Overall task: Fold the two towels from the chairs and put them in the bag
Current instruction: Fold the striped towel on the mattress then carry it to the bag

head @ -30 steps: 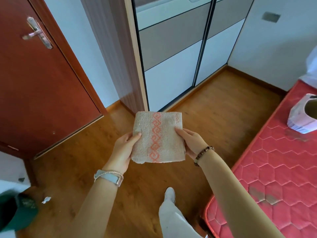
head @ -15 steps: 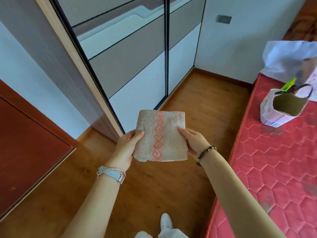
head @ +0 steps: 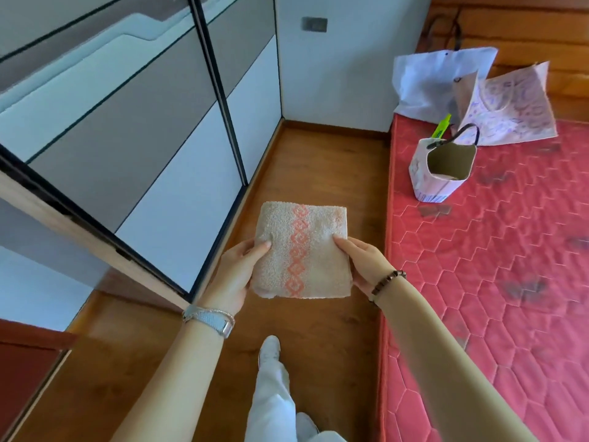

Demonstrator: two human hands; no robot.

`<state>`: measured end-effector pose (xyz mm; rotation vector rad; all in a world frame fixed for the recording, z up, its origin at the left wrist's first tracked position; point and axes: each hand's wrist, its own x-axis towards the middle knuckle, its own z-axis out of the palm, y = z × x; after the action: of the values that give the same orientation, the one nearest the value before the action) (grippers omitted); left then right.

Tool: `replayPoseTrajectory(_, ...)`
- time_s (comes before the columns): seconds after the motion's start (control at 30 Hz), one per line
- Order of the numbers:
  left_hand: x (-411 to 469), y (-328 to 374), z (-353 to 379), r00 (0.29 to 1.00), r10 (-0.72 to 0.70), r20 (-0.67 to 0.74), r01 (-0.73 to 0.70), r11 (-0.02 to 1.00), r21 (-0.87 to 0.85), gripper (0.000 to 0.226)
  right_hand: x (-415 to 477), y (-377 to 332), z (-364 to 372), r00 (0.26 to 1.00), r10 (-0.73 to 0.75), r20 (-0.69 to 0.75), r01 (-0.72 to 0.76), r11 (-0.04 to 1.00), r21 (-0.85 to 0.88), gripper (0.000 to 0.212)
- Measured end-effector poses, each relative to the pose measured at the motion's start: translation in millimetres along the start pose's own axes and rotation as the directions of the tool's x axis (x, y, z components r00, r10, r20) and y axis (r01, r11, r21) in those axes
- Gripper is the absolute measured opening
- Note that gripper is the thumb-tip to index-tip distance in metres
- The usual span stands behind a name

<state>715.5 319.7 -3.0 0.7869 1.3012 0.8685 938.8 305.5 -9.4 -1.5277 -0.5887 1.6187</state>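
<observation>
both hands pinch the folded towel between them: left hand, right hand.

A wardrobe with 2 sliding doors of grey and white panels lines the left of a bedroom with a wood floor. A red quilted mattress fills the right. At its far end, against a wood headboard, lie 1 white sack and 1 flat patterned carrier, with a green marker just beside them. A grey plate sits on the white wall. Part of a red-brown door shows at lower left.
</observation>
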Motion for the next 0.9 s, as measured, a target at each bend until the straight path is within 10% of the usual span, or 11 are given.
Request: replayPoseTrajectory(0.9,227,128,21,0.952,-0.074,0.296,0.031,0.989,0.146,0.032,130,-101,40,0.957,-0.083,-0.280,0.155,0.956,0.248,0.021)
